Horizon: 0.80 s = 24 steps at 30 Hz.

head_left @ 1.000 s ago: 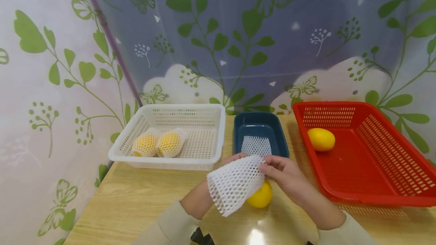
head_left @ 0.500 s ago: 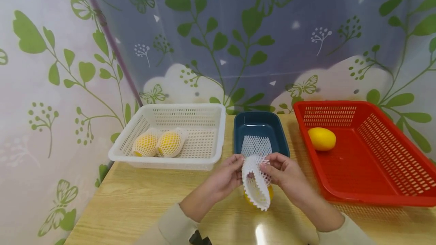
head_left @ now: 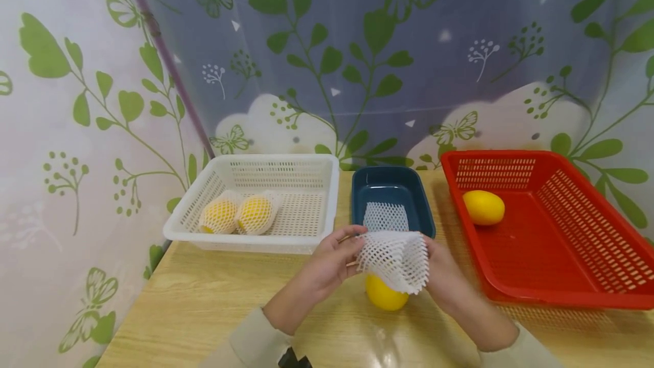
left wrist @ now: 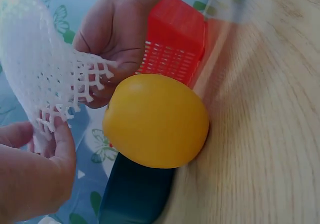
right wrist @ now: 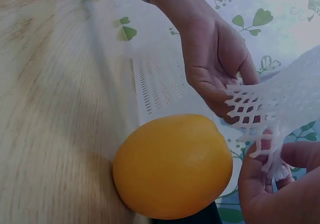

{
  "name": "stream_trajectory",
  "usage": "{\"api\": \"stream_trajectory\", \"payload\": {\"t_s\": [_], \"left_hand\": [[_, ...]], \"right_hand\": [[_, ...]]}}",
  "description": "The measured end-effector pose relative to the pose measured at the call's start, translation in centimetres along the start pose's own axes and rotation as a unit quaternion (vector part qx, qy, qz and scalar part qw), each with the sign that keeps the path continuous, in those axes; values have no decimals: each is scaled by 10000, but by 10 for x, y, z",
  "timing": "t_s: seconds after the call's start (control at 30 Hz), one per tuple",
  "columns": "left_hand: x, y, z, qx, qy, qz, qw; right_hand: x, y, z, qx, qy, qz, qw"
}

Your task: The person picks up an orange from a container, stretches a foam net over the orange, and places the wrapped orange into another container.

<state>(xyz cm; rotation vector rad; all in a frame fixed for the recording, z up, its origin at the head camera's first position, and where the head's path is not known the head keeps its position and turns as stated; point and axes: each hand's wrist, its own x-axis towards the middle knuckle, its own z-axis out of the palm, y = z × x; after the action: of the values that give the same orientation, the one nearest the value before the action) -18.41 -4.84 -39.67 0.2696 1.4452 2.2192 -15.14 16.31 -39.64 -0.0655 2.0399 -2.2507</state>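
Two hands are working on one white net in front of me. My left hand (head_left: 327, 266) is pinching the net (head_left: 395, 257) near its edge, the thumb and fingertips closing on the mesh and leaving no gap beyond its thickness. My right hand (head_left: 443, 271) is pinching the other side; the net is hiding those fingers from my head view, but the wrist views are showing them curled onto the mesh.

A bare yellow fruit (head_left: 386, 294) is resting on the table (head_left: 219, 288), just below the net and between my forearms. From above, the net is covering the fruit's far part; in the left wrist view I am seeing the mesh hanging beside it, not around it.

Straight beyond my hands a blue tray (head_left: 425, 209) is standing close, and a second net (head_left: 386, 216) is lying in it, its near end disappearing behind the net I am holding. My hands and that net are blocking much of the tray's near rim.

On my left, a white basket (head_left: 255, 239) is standing near the left fingers, with two netted fruits (head_left: 256, 214) sitting side by side at its near left. On my right, a red basket (head_left: 536, 254) is flanking the right forearm, and another fruit (head_left: 483, 208) is lying bare by its left wall. Behind everything, a leaf-print curtain (head_left: 327, 21) is hanging.
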Motion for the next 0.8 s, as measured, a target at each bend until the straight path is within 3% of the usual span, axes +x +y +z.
{"api": "stream_trajectory", "payload": {"t_s": [0.17,0.37,0.63,0.8], "left_hand": [[2,-10,-3,367,242,-225,9988],[-1,-22,-6,413,482,-371,9973],[-3,-35,-12,319,411,-505,9974],[-3,-40,-14,922,694,-345,9927]], "right_hand": [[-1,4,-1,-125,181,432,9988],[-4,12,-5,-417,321,726,9960],[-5,25,-8,-690,410,824,9934],[-4,33,-8,-865,332,857,9920]]}}
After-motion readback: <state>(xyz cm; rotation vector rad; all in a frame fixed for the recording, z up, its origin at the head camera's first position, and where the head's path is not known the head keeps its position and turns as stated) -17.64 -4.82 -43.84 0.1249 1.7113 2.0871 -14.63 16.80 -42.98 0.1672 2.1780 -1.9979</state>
